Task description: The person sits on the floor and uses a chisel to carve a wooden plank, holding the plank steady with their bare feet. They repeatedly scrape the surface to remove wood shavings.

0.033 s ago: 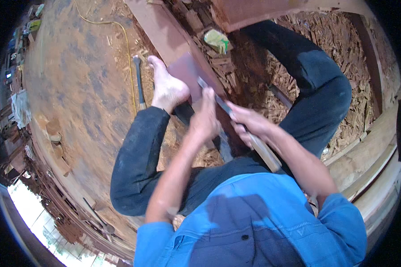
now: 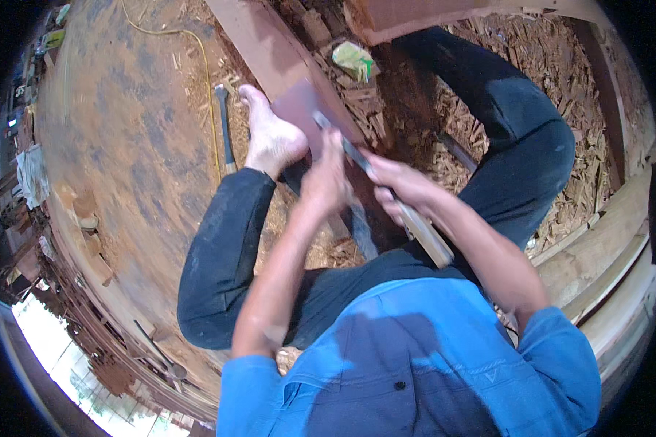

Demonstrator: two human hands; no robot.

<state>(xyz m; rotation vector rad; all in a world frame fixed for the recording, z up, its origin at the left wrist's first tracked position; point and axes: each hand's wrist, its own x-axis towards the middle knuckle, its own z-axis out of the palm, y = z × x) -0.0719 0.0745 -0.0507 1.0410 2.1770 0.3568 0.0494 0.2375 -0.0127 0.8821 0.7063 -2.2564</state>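
Observation:
A long chisel (image 2: 428,237) with a metal blade and pale wooden handle lies slantwise across the reddish timber (image 2: 251,40) between my legs. Closed around the blade near its tip is my left hand (image 2: 325,178), slightly blurred. My right hand (image 2: 408,186) grips the chisel farther back, where blade and handle meet; the handle's end sticks out toward my lap. The blade tip is over a darker, smooth patch of the timber, though I cannot tell whether it touches. My bare left foot (image 2: 273,142) is against the timber's left side.
An axe-like tool (image 2: 224,127) with a dark handle lies left of my foot, beside a yellow cord (image 2: 210,80). Wood chips (image 2: 561,80) cover the ground at right. A green-and-white packet (image 2: 353,60) sits beyond the timber. Long boards (image 2: 598,251) lie at right.
Both hands and the chisel have shifted slightly forward and to the left along the timber. The grip looks the same.

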